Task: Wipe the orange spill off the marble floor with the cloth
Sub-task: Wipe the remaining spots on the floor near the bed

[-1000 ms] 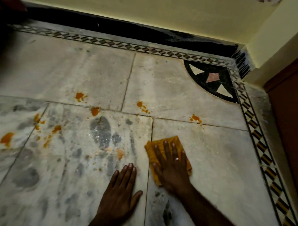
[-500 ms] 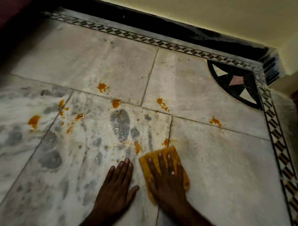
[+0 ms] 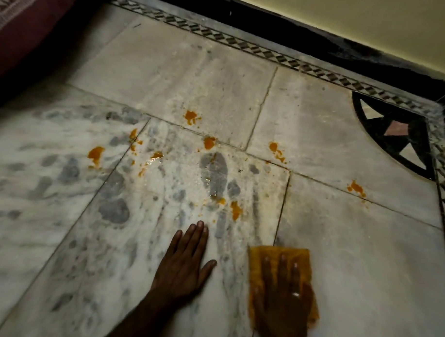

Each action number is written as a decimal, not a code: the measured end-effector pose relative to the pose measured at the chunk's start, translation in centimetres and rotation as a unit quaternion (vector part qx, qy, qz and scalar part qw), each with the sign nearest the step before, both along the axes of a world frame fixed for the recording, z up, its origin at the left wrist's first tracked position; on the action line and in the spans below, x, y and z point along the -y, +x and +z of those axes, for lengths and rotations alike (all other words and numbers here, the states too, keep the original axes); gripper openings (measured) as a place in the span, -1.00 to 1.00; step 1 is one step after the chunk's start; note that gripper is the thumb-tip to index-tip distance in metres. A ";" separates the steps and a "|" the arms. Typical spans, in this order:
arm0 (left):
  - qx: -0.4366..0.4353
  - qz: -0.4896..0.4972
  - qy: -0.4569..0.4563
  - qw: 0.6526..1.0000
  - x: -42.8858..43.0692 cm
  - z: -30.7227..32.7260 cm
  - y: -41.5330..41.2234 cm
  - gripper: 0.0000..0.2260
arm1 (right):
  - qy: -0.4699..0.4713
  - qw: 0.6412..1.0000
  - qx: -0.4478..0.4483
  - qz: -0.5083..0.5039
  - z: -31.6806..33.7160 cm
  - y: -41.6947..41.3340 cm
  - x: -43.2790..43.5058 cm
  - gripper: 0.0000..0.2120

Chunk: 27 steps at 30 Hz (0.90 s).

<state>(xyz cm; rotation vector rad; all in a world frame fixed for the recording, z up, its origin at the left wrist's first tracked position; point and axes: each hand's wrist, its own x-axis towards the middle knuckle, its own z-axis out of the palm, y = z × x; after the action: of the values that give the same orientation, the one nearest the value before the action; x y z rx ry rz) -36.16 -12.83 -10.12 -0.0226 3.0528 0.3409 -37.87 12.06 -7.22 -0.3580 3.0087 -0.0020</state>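
The right hand (image 3: 285, 294) lies flat, fingers straight, pressing the rectangular orange-yellow cloth (image 3: 257, 257) to the floor without gripping it. The left hand (image 3: 185, 265) is released too, palm down on bare stone just left of the cloth and apart from it, probably as a prop. The cloth sits near, across a joint between slabs of the grey-veined white marble floor (image 3: 365, 249).

The cloth is close to the spill's own colour and may already be laden, so a forward stroke could smear instead of lifting. Several blots lie on or beside slab joints, where wiping could drive liquid into the grooves. The left fingertips are near the closest blot and could drag through it.

The orange spill (image 3: 236, 210) is scattered blots, not one pool. The nearest is just beyond the left hand, others farther left and far. One lies to the right, near the dark quarter-circle inlay (image 3: 369, 123). One blot glistens wet.
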 end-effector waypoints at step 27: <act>-0.018 0.104 -0.021 0.994 10.5 -0.5 -1.0 -0.35 | 0.003 0.957 0.050 0.285 0.1 -10.7 14.7 -0.32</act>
<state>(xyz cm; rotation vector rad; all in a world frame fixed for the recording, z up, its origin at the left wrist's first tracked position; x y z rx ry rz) -37.16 -23.37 -10.61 -0.3435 3.0983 0.2904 -48.60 -2.61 -7.08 -1.1654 2.6927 0.0372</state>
